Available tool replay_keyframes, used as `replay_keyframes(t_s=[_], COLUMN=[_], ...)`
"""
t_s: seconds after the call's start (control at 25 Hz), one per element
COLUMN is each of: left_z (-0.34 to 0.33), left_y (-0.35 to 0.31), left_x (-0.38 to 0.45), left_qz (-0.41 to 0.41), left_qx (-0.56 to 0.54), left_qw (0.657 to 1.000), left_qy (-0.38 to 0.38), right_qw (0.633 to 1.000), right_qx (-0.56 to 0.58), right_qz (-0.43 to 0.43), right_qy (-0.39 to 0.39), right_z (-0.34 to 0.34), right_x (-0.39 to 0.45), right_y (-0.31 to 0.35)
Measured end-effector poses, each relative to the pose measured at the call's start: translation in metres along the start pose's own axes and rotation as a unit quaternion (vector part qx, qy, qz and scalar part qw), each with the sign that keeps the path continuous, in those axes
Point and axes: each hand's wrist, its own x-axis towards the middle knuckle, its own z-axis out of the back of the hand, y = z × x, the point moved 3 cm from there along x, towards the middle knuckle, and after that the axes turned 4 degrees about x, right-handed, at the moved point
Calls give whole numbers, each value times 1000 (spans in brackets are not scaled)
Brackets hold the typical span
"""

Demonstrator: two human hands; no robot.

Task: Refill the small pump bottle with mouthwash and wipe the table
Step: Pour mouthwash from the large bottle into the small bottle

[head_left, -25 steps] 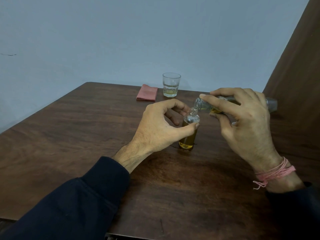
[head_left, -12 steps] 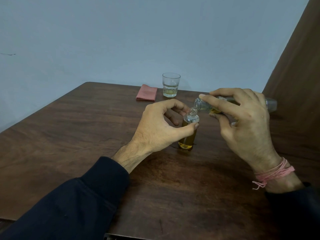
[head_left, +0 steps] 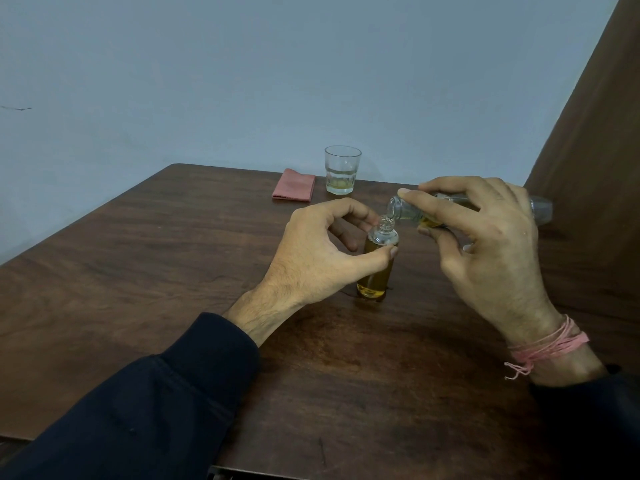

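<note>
- The small clear pump bottle [head_left: 376, 268], its neck open and its body nearly full of amber liquid, stood upright on the dark brown wooden table [head_left: 145, 258], a little right of centre.
- The left hand [head_left: 322, 258] steadied it — thumb pressed to the near side of the shoulder, curled fingers [head_left: 349, 211] reaching round the far side, closed on the bottle.
- The right hand [head_left: 491, 251] gripped a larger clear mouthwash bottle [head_left: 408, 211], tipped almost level, with thumb below and fingers over the top, wrapped tight round the body.
- Its open mouth sat just above the small bottle's neck, close enough that I couldn't tell whether they touched.
- A little yellow liquid lay low inside the tipped bottle.
- Dark wet marks showed on the table at the small bottle's base.
- At the far edge, well apart from the hands, lay a folded pink cloth [head_left: 294, 189], and just beside it, to its right, a clear faceted drinking glass [head_left: 342, 169] with a shallow pale-yellow layer at the bottom.
- A pink thread band [head_left: 547, 348] circled the right wrist; dark sleeves covered both forearms.
</note>
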Motion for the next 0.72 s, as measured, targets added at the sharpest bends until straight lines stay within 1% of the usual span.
replay_keyframes(t_s=[0.48,0.72], left_z=[0,-1], left_y=[1,0], left_x=[0,0], left_qz=[-6,-11], left_qx=[6,10], left_qw=[1000,1000], left_qy=[-3,-9], right_qw=[1000,999], right_qx=[13,38], right_qz=[3,-7], right_qy=[7,20], right_z=[-3,-4], right_x=[-1,-1], right_y=[-1,2])
